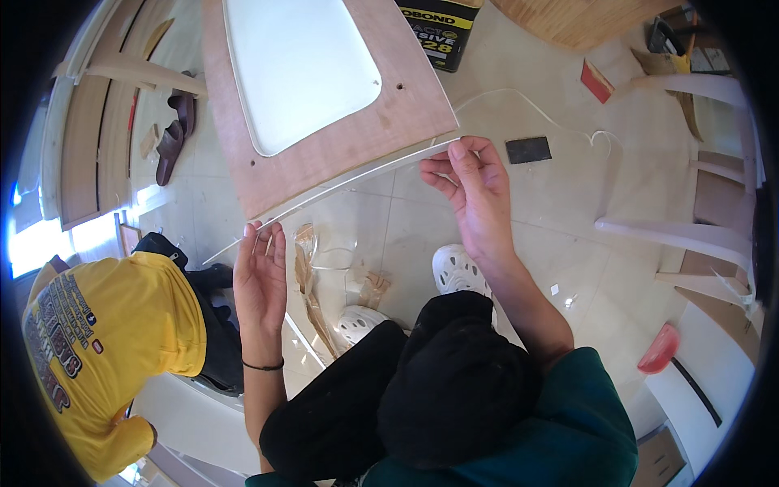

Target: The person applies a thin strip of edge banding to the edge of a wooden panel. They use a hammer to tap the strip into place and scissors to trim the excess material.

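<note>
A pinkish plywood panel (324, 170) with a white inset (304, 73) is raised in front of me. A thin white edging strip (357, 178) runs along its near edge, its left end sticking out past the corner. My left hand (261, 280) has thumb and fingertips on the strip at the near left corner, palm up. At the right corner my right hand (477, 183) pinches the strip, thumb on top and the other fingers curled beneath. The fingertips' exact contact is partly hidden under the panel edge.
A black and yellow adhesive can (442, 32) stands behind the panel. A dark block (528, 149) and crumpled brown tape (307, 276) lie on the tiled floor. At left, a person in a yellow shirt (122, 341) bends over. Pale chair legs (673, 235) stand at right.
</note>
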Demonstrator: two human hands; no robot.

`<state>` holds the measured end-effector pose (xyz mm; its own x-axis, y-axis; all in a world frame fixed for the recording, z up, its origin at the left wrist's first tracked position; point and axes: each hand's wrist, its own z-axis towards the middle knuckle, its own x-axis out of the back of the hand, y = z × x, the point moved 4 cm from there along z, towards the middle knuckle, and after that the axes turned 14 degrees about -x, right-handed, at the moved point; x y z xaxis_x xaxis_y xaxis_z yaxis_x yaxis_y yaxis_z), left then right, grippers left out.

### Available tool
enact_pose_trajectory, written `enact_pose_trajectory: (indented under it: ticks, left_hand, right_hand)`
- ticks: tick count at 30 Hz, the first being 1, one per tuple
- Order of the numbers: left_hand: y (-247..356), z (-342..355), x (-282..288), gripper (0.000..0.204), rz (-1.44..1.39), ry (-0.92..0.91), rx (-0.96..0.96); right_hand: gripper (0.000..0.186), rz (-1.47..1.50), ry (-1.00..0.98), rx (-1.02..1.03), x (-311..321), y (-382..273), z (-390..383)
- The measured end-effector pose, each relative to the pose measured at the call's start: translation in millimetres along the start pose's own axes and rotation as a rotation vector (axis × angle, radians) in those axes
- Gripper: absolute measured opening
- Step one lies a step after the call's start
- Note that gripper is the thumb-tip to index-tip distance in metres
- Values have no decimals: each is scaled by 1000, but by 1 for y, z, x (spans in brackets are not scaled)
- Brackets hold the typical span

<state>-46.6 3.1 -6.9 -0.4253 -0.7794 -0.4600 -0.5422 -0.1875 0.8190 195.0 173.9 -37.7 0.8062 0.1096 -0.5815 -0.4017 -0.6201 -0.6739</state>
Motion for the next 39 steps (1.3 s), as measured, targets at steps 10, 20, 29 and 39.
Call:
enact_pose_trajectory:
  ticks: [10, 20, 29, 39]
  left_hand:
    - [-5, 0, -5, 22, -105, 21, 5]
    - [-2, 1, -4, 23, -77, 37, -31]
    - [-3, 1, -8, 24, -80, -5, -61]
    - [-1, 3, -6, 21, -73, 18, -59]
  right_hand:
    - [20, -2, 22, 42, -1, -1, 4]
    - [21, 21, 8, 25, -2, 1, 5]
    - [20, 0, 56, 41, -2, -2, 7]
    - [20, -1, 36, 28, -2, -1, 7]
